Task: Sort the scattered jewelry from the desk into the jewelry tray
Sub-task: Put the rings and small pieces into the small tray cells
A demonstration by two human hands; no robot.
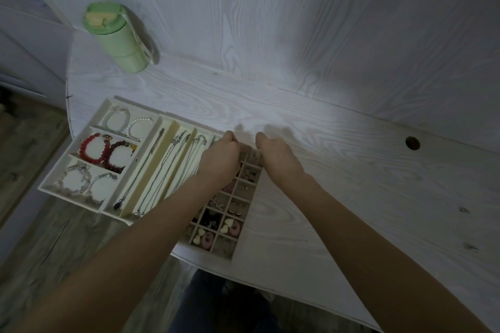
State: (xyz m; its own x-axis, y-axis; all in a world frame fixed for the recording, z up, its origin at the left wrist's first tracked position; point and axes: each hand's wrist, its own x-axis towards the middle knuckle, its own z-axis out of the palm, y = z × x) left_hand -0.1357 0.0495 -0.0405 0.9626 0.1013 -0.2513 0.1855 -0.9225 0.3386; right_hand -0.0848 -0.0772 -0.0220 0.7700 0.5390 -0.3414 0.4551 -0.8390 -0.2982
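1. White wood-grain desk [338, 170] fills the view, a round cable hole [412, 143] near its right edge.
2. Jewelry tray [71, 192] sits on the desk's left part: bracelets at left, necklaces in long slots, small grid cells at right.
3. Green bottle [119, 38] stands well behind the tray.
4. Left hand [220, 159] and right hand [276, 153] hover over the grid's far cells, fingers curled downward; whether either holds anything, I cannot tell.
5. Red bead bracelets [104, 153] lie in the middle left compartment.
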